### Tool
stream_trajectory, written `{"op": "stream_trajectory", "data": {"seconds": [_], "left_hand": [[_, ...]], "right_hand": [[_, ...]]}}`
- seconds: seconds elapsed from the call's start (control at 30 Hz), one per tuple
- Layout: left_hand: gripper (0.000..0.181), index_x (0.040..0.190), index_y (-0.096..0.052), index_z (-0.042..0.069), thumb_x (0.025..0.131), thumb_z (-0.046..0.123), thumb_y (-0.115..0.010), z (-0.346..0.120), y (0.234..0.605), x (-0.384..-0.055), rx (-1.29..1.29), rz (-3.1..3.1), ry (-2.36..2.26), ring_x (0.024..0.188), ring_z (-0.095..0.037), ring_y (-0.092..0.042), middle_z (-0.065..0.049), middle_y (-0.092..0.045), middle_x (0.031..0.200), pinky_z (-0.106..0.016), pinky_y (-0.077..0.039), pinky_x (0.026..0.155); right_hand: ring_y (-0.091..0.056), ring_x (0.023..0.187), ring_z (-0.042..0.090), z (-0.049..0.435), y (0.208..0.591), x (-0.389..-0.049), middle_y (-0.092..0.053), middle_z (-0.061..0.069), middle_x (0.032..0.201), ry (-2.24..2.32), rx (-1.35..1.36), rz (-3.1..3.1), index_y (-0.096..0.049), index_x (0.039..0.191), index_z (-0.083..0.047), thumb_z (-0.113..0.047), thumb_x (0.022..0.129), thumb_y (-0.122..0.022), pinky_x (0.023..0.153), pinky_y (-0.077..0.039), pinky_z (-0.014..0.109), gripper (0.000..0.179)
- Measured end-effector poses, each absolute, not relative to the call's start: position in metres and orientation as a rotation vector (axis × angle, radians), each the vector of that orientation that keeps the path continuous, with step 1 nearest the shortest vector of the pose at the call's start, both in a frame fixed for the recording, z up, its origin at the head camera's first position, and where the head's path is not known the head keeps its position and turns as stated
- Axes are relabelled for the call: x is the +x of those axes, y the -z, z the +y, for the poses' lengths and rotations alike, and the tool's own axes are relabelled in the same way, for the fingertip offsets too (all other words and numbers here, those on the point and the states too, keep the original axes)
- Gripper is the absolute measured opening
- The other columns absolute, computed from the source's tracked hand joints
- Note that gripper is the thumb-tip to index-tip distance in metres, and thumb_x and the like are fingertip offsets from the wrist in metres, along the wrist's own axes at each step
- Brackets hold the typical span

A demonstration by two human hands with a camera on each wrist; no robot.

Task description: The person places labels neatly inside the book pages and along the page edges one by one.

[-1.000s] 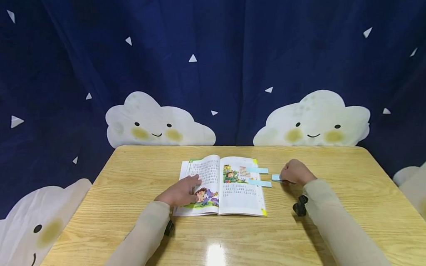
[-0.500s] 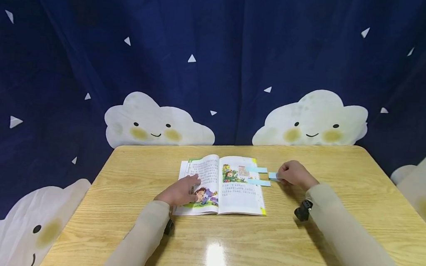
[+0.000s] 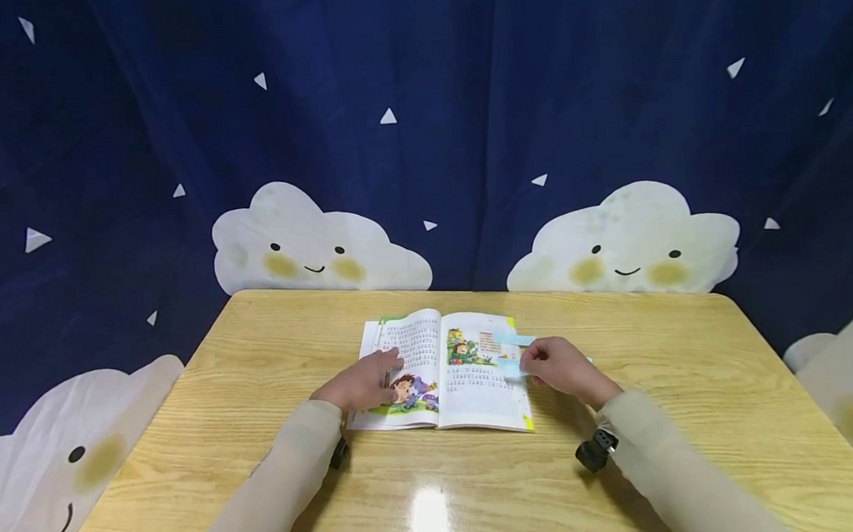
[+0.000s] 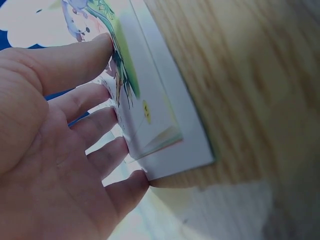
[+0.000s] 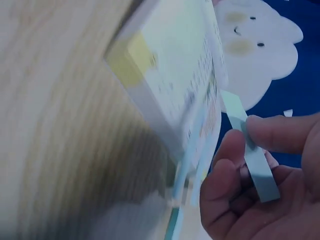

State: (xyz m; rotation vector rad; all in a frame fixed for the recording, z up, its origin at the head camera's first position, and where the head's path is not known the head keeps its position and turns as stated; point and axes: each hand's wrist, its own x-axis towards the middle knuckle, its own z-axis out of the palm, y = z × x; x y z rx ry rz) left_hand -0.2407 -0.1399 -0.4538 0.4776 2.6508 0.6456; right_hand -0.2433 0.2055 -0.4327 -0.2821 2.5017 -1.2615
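An open picture book (image 3: 486, 408) lies on the wooden table. My left hand (image 3: 361, 382) rests on its left page with the fingers spread; the left wrist view shows the thumb by a coloured drawing and the fingertips on the page (image 4: 155, 120). Over the outer edge of the right page, my right hand (image 3: 561, 367) pinches a light blue paper strip (image 5: 257, 165) between thumb and fingers. Another blue strip (image 3: 513, 340) sticks out from the right page. In the right wrist view, two blue strips (image 5: 186, 165) jut from the book's edge, partly blurred.
A small blue piece (image 3: 589, 360) shows just behind my right hand; the hand hides most of it. The wooden table (image 3: 302, 323) extends around the book. At its back hangs a dark blue curtain (image 3: 384, 45) printed with smiling clouds (image 3: 624, 240).
My right hand, first at a blue strip right of the book, has moved left to the right page's edge and now pinches a strip. The left hand has stayed on the left page.
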Motion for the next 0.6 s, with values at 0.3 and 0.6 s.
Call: {"op": "stream_trajectory", "data": {"seconds": [0.3,0.6], "left_hand": [[0.058,0.149,-0.044,0.007,0.097,0.019,-0.064,-0.141,0.454,-0.242,0.490,2.653,-0.635,0.155,-0.034,-0.019,-0.010,-0.024,0.166,-0.048,-0.021,0.127],[0.057,0.149,-0.045,0.007,0.096,0.019,-0.064,-0.141,0.457,-0.242,0.476,2.659,-0.644,0.155,-0.034,-0.019,-0.009,-0.024,0.166,-0.049,-0.021,0.127]], "right_hand": [[-0.043,0.059,0.014,0.198,0.440,-0.241,-0.054,0.009,0.070,1.241,-0.301,2.485,-0.063,0.092,0.001,-0.007,0.099,-0.048,0.054,-0.036,0.026,0.018],[-0.045,0.059,0.014,0.198,0.456,-0.241,-0.056,0.005,0.067,1.219,-0.256,2.515,-0.064,0.089,0.000,-0.011,0.097,-0.056,0.053,-0.037,0.025,0.016]]}}
